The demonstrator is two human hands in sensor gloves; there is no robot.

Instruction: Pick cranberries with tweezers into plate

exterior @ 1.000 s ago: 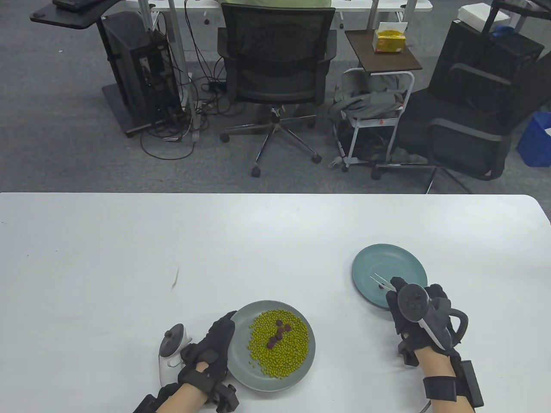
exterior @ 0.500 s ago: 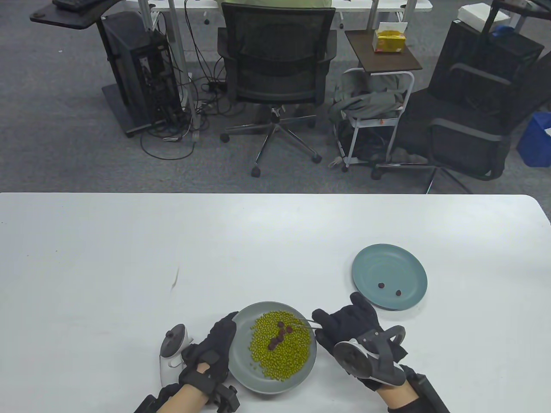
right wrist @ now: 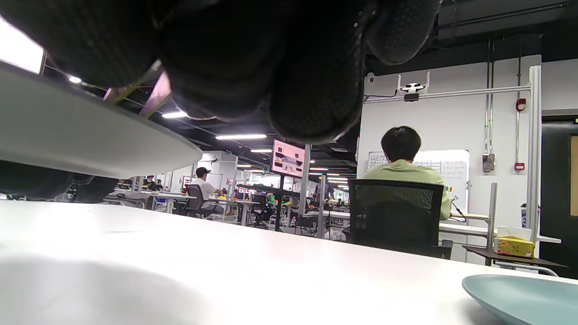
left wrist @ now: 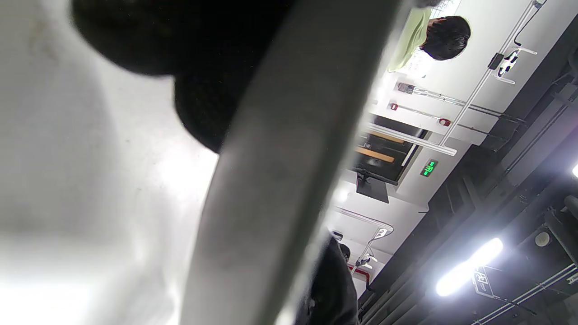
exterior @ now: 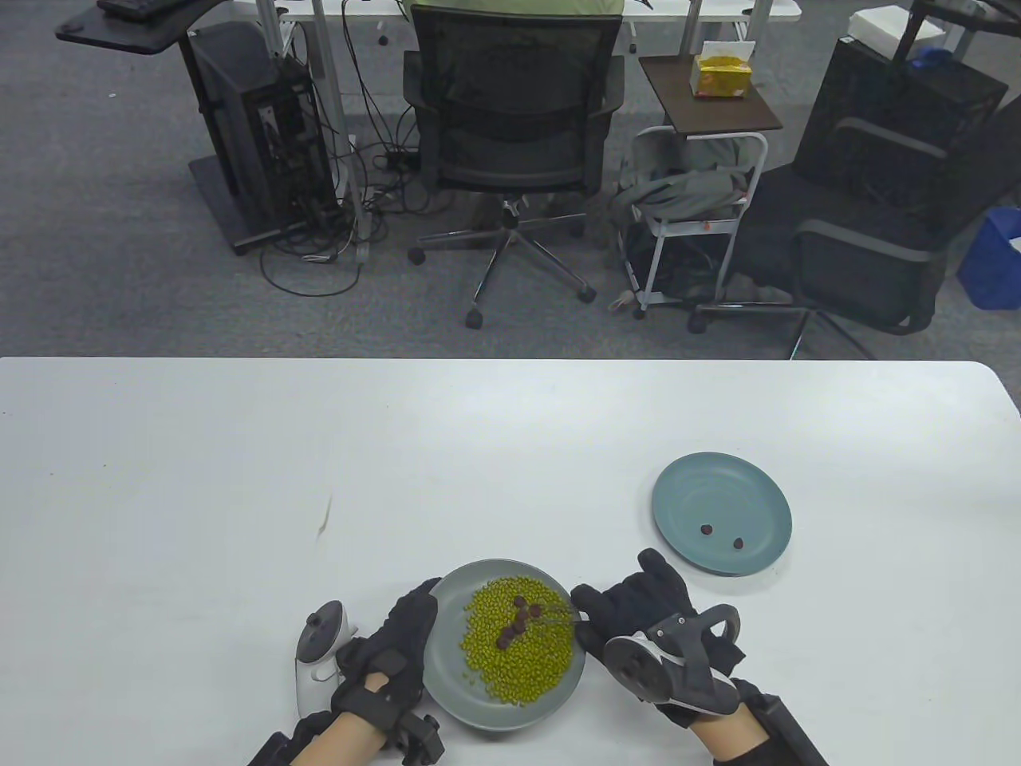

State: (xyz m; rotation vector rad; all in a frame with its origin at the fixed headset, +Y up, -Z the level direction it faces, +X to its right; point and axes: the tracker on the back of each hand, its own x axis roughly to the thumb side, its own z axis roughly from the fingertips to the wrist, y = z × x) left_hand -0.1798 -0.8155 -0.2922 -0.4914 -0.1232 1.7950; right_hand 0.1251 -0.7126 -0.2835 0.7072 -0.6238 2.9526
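Observation:
A grey plate (exterior: 447, 686) near the table's front edge holds green beans with several dark cranberries (exterior: 517, 618) in a row on top. My left hand (exterior: 399, 646) grips the plate's left rim; the rim fills the left wrist view (left wrist: 271, 180). My right hand (exterior: 630, 606) holds metal tweezers (exterior: 558, 613) whose tips reach over the beans beside the cranberries. The tweezers' arms show under the gloved fingers in the right wrist view (right wrist: 151, 92). A teal plate (exterior: 766, 499) at the right holds two cranberries (exterior: 707, 528). Whether the tips grip a cranberry, I cannot tell.
A small dark mark (exterior: 325, 517) lies on the white table left of the plates. Beyond the table's far edge stand an office chair (exterior: 510, 120), a small cart (exterior: 694, 207) and a second chair (exterior: 877, 199). The teal plate's rim shows in the right wrist view (right wrist: 519, 295).
My right hand has left the teal plate, where a second cranberry now lies, and moved left to the grey plate. The tweezer tips now sit over the beans. The left hand has not moved.

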